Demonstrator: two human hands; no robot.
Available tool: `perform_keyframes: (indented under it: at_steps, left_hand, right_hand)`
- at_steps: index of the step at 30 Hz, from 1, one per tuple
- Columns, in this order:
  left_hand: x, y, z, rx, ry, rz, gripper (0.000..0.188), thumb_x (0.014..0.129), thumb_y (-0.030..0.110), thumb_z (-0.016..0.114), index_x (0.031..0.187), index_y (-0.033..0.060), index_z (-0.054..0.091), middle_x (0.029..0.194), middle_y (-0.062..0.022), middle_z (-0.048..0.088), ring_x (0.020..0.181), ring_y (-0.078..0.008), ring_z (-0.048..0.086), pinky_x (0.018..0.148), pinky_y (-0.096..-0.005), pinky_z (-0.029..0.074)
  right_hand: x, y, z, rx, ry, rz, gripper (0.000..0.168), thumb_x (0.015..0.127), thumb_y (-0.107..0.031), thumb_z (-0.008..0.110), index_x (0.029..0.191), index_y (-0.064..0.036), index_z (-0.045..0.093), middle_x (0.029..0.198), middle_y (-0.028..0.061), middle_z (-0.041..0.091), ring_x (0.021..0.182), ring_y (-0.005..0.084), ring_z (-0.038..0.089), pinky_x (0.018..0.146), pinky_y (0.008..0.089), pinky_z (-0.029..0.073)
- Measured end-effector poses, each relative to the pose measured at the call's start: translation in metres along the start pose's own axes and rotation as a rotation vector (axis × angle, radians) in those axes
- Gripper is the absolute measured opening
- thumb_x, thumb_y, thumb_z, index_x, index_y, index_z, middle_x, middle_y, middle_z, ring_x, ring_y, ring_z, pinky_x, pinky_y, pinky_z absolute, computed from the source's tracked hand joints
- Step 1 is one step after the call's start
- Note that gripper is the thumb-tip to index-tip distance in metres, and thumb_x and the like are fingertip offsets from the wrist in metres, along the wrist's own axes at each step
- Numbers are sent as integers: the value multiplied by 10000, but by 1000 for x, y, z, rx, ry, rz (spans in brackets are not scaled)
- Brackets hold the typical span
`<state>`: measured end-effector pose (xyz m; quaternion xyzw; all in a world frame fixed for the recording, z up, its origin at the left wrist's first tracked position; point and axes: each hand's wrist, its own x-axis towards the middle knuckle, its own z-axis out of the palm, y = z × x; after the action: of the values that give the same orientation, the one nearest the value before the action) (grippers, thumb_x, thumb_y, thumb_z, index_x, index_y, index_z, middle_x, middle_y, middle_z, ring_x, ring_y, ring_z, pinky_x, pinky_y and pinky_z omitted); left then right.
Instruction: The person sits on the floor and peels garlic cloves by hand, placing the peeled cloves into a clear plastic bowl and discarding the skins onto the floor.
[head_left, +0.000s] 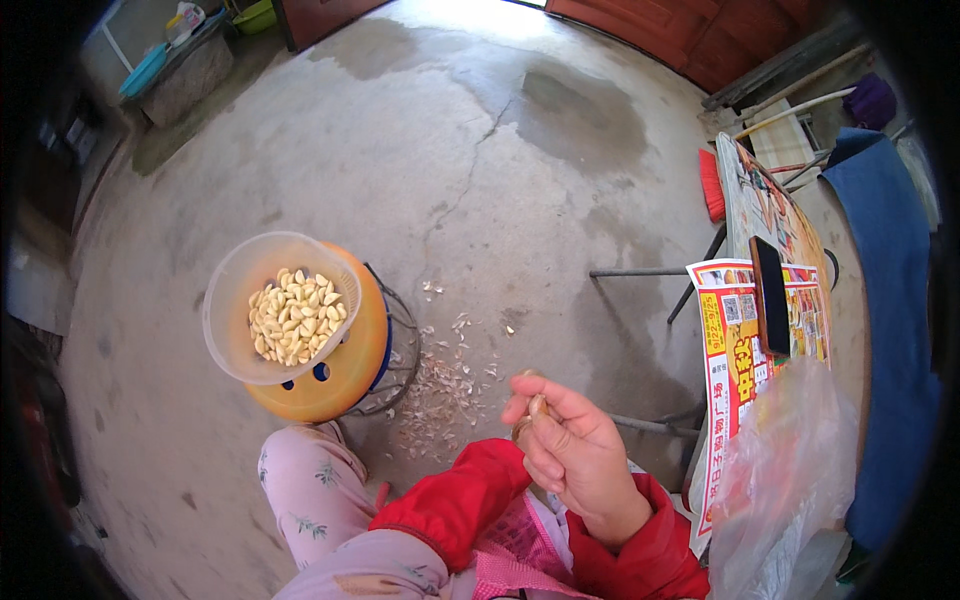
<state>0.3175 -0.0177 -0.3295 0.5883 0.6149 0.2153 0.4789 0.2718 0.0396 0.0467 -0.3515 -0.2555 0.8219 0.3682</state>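
My right hand (577, 450) is raised over my lap, its thumb and index finger pinching a garlic clove (538, 406) that still looks brownish. A red sleeve (465, 487) leads to my left hand, which is almost wholly hidden behind the right one; its grip cannot be made out. To the left, a translucent plastic basket (217, 315) holds many peeled, pale garlic cloves (296, 315). The basket rests on a round orange stool (352, 375) with holes in its seat. Thin garlic skins (442, 397) lie scattered on the floor between stool and hands.
At my right stands a small table with a printed flyer (716, 390), a smartphone (771, 296) and a clear plastic bag (780, 480). Its metal legs (637, 273) reach towards me. A red broom head (711, 185) is behind it. One pale clove (510, 330) lies on the concrete floor (360, 165).
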Motion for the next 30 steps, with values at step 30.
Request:
perform_keyframes:
  at_steps: [30]
  left_hand:
    - [-18, 9, 32, -25, 72, 72, 375, 798, 295, 551, 975, -35, 569, 910, -181, 586, 846, -322, 555, 747, -431, 459]
  right_hand:
    - [-13, 4, -9, -67, 9, 22, 317, 920, 5, 394, 1233, 1, 443, 1027, 128, 541, 485, 45, 358, 405, 166, 323]
